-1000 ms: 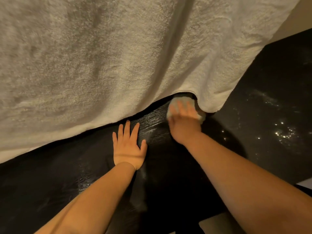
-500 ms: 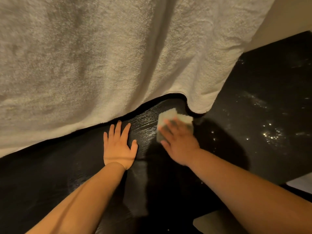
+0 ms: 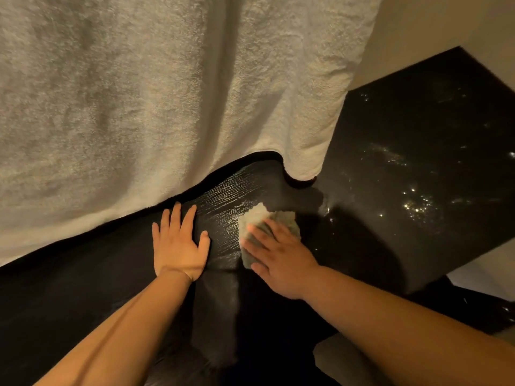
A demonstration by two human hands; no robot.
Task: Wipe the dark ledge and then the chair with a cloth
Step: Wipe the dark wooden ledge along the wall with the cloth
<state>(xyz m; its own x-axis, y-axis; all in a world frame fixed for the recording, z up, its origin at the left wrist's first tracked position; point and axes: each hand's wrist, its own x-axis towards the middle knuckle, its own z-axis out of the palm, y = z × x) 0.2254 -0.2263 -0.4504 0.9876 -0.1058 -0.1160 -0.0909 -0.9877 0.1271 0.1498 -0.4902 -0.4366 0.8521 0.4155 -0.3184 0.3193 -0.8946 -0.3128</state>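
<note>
The cloth (image 3: 278, 220), a small pale grey-green wad, lies on the dark ledge (image 3: 231, 185) under the right hand (image 3: 281, 260). That hand's fingers (image 3: 262, 232) are fairly straight and a little spread, pressing flat on top of the cloth rather than curling round it. The thumb lies at the cloth's near edge, and a fluffy corner of the cloth sticks out just past the fingertips. The ledge is black wood with a fine grain, and it shows a damp-looking sheen in the strip between the two hands. The left hand (image 3: 179, 246) rests palm down on the ledge just beside the cloth but apart from it. Its fingers (image 3: 176, 215) are straight and close together, the thumb held out toward the right hand. Just beyond the left fingertips the hem of a large cream towel (image 3: 167, 93) hangs over the far edge of the ledge and fills the upper part of the view. Its lower corner droops a little way past the right hand's fingertips. Out to the little-finger side of the right hand spreads a glossy black surface (image 3: 404, 162) dotted with bright glints; whether it is joined to the ledge cannot be told. Beyond it stands a plain beige wall (image 3: 446, 29). Both bare forearms reach in from the near edge.
</note>
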